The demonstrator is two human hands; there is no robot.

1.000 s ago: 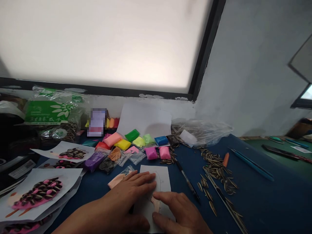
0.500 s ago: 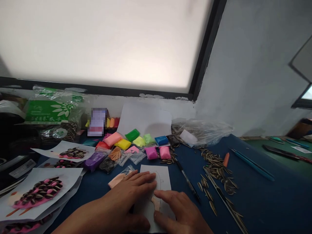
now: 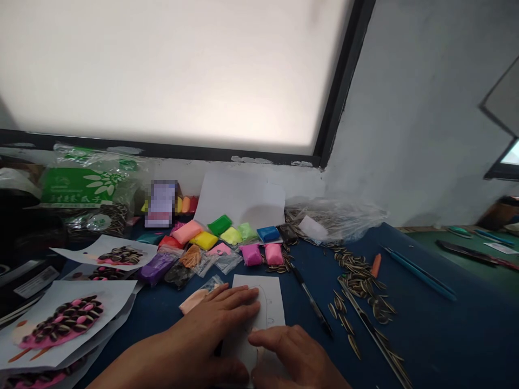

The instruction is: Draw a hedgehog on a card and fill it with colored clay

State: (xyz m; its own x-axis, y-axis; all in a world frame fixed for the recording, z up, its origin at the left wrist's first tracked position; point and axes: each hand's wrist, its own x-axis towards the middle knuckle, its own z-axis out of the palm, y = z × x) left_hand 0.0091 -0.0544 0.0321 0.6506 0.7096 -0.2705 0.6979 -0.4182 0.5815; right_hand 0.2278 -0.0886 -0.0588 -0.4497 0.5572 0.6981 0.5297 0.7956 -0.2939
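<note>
A white sheet of paper (image 3: 275, 297) with a thin drawn outline lies in front of me. My left hand (image 3: 206, 327) rests flat across its left side, fingers stretched out. On the sheet, a piece of pale peach clay (image 3: 260, 352) shows only in part. My right hand (image 3: 298, 356) lies over that clay, index finger and thumb apart, its other fingers bent. A packet of peach clay (image 3: 193, 300) sits just beyond my left fingers. To the right of the sheet is a black pen (image 3: 312, 302).
Bagged clay in many colours, such as a purple packet (image 3: 156, 268), lies behind the sheet. Sunflower seeds (image 3: 359, 270), metal tweezers (image 3: 373, 329) and blue tweezers (image 3: 419, 273) are on the right. Printed hedgehog pictures (image 3: 117, 292) are stacked left. A seed bag (image 3: 77, 186) stands behind.
My right hand has shifted slightly left and down, covering more of the peach clay and baring more of the drawn outline. My left hand stays in place.
</note>
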